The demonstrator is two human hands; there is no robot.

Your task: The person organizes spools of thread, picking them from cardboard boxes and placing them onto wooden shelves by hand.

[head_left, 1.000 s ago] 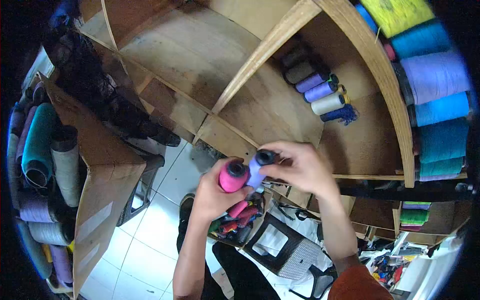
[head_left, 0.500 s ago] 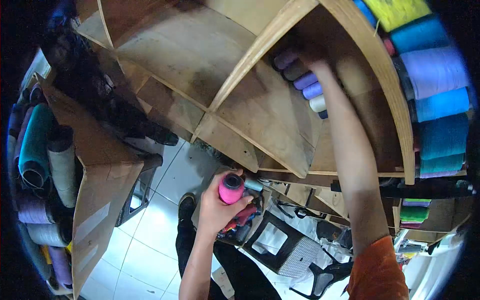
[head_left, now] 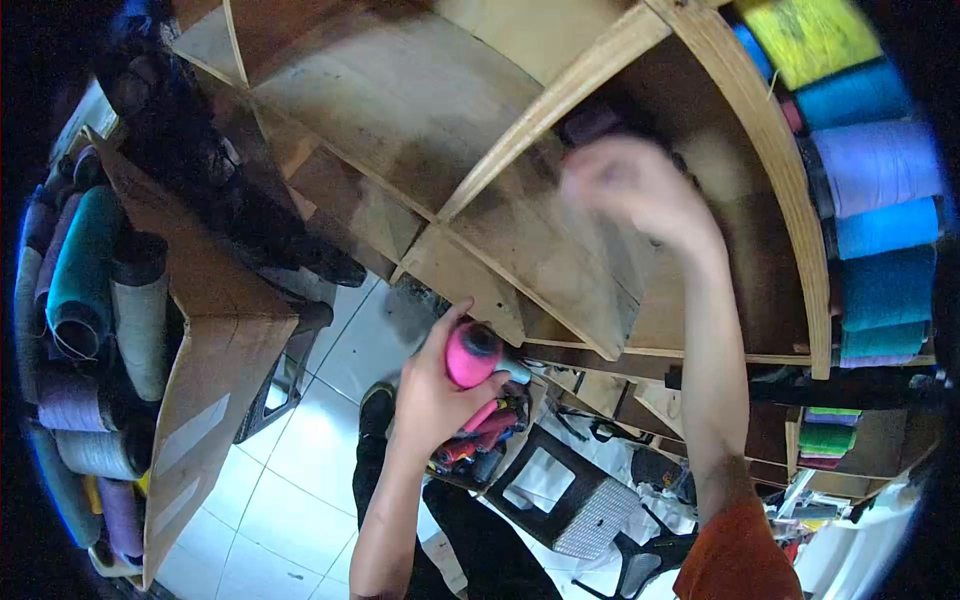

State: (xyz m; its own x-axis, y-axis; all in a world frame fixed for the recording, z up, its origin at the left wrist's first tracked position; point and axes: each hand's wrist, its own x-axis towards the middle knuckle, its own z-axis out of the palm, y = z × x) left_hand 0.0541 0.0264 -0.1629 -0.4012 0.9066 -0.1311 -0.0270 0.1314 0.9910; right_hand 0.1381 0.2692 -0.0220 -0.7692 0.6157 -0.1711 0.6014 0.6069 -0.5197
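My left hand (head_left: 437,385) is closed around a bright pink thread cone (head_left: 468,360) with a dark end facing up. It hangs above a container of mixed spools (head_left: 490,440) near my legs. Motion smears my right hand (head_left: 640,190), raised in front of an open shelf compartment; whether its fingers hold anything I cannot make out. Behind that hand, a dark purple spool (head_left: 592,120) shows at the compartment's back, and the other spools there are mostly hidden.
Wooden shelf dividers (head_left: 560,115) stretch across the top. Stacked blue, lilac and teal cones (head_left: 880,170) line the right side. A cardboard box (head_left: 215,370) with large thread cones (head_left: 85,270) stands at left. Below are a dark stool (head_left: 560,490) and white floor tiles (head_left: 290,500).
My right hand has drawn back from deep in the compartment toward its front, now covering most of the spools there. The pink cone stays in my left hand, tilted slightly differently.
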